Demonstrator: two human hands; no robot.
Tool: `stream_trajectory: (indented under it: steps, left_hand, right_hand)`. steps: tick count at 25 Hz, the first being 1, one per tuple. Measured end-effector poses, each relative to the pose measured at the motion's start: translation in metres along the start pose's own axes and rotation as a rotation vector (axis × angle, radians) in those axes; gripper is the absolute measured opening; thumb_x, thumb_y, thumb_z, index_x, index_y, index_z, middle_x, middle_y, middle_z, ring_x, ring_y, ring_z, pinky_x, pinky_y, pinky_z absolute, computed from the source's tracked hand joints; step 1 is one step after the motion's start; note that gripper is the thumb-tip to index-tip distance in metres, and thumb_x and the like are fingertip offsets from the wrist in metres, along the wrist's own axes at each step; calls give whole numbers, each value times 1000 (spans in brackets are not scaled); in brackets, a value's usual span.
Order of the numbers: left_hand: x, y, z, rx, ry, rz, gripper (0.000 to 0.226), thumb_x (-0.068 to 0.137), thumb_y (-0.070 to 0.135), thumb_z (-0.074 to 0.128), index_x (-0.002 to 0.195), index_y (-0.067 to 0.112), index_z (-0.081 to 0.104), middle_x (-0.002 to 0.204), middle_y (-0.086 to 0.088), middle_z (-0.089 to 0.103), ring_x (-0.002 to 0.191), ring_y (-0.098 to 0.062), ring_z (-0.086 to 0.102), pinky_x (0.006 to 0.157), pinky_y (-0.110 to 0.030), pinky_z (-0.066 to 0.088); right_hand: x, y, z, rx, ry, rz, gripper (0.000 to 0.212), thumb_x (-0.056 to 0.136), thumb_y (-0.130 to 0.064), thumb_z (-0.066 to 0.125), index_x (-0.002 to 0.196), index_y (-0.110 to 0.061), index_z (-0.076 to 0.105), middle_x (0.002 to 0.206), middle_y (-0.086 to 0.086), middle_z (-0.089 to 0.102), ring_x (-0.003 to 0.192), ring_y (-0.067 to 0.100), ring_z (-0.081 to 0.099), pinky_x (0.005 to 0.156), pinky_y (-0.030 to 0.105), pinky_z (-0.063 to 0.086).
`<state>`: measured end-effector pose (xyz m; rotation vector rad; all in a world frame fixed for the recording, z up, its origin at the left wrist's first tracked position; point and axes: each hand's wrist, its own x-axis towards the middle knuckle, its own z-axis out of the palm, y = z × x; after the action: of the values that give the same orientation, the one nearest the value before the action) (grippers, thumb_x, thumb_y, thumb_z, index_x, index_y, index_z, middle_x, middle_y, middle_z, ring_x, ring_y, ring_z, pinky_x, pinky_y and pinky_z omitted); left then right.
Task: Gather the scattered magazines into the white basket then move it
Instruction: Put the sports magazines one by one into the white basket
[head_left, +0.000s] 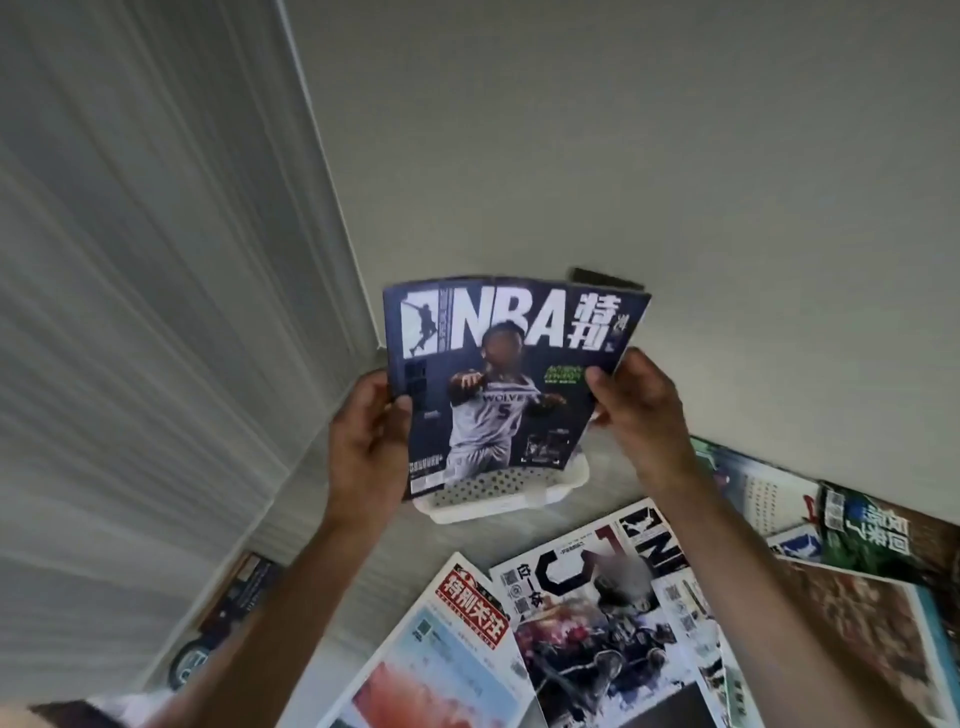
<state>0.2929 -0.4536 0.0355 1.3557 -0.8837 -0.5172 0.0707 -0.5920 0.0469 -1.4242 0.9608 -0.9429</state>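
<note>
A dark blue NBA magazine (498, 384) with a basketball player on its cover is held upright in front of me. My left hand (366, 441) grips its left edge and my right hand (636, 410) grips its right edge. Just behind and below the magazine sits the white perforated basket (498, 493); only its front wall and rim show, the rest is hidden by the cover. Several other magazines lie flat nearer to me: one with a red title block (452, 649), one with a big dark letter (587, 608), and a green one (862, 535) at the right.
A white curtain (130, 312) hangs along the left side. A plain wall (675, 156) stands behind the basket. A dark magazine (234, 597) lies by the curtain's foot at the lower left. More magazines overlap along the right edge (872, 649).
</note>
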Motion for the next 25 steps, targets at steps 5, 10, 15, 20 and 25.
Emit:
stream_trajectory:
  steps: [5, 10, 15, 20, 25]
  left_hand:
    - [59, -52, 19, 449, 56, -205, 14, 93, 7, 54, 100, 18, 58, 89, -1, 71, 87, -28, 69, 74, -36, 54]
    - [77, -87, 31, 573, -43, -240, 14, 95, 15, 52, 93, 29, 55, 88, 4, 72, 77, -23, 69, 68, -34, 54]
    - [72, -115, 31, 497, -85, -349, 16, 96, 13, 51, 102, 27, 55, 94, -3, 69, 86, -30, 69, 73, -43, 58]
    - [37, -117, 37, 685, -82, -493, 62, 87, 18, 59, 142, 17, 31, 142, -15, 46, 120, -34, 52, 95, -42, 47]
    - [-107, -118, 76, 664, -464, -303, 34, 88, 14, 60, 120, 21, 53, 118, -5, 65, 105, -21, 64, 83, -30, 54]
  right_hand:
    - [72, 45, 38, -340, 148, 38, 13, 98, -21, 51, 101, -20, 64, 98, 9, 73, 78, 26, 67, 76, 52, 58]
    - [94, 99, 36, -307, 216, 229, 16, 95, -19, 50, 95, -24, 65, 101, 15, 73, 79, 29, 65, 81, 53, 54]
    - [100, 95, 30, -488, 142, 139, 21, 96, -17, 48, 106, -20, 66, 104, 8, 73, 86, 26, 68, 76, 36, 56]
    - [44, 105, 4, -504, -43, 312, 48, 95, -16, 57, 140, -21, 43, 127, -4, 53, 95, 14, 63, 77, 30, 55]
    - [-124, 162, -55, -919, -60, 256, 41, 94, -17, 56, 135, -22, 51, 137, 0, 58, 115, 16, 59, 97, 28, 49]
